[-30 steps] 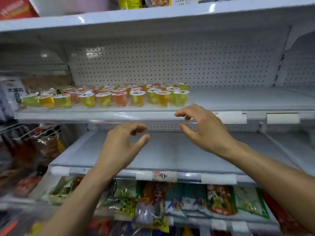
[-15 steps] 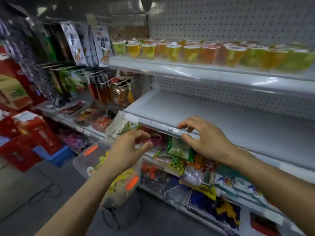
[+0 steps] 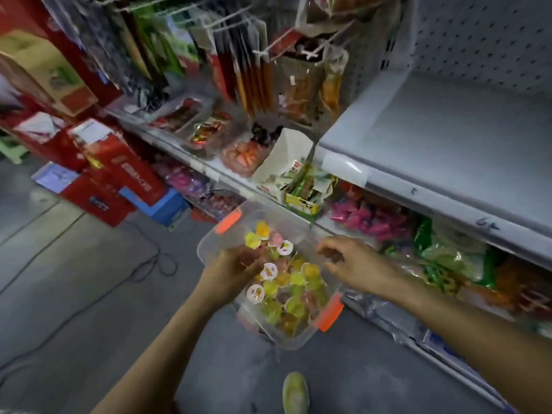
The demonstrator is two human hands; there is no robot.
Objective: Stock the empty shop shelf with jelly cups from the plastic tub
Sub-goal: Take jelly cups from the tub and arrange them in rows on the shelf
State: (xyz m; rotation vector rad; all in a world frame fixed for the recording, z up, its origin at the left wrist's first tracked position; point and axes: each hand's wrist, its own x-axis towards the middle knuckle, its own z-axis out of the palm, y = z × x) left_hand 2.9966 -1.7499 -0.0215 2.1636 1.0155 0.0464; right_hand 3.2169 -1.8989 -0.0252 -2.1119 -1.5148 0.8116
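jelly cups (image 3: 294, 306) in plastic tub (image 3: 298, 342): likely light, slick, thin-walled; best pinched at rim. left hand (image 3: 230, 273) among cups, grip unclear; right hand (image 3: 355, 264) fingers (image 3: 328, 249) loosely curled, empty.

This is a shop. Long grey shelves (image 3: 448, 135) stand against a wall with holes (image 3: 478, 40). Snack bags (image 3: 301, 85) hang in rows on hooks (image 3: 263, 52). Red boxes (image 3: 119, 171) are piled on the floor (image 3: 74, 279).

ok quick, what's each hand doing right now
Left hand: fingers down among the cups in the tub; whether it grips one cannot be told.
Right hand: open, loosely curled above the tub, holding nothing.
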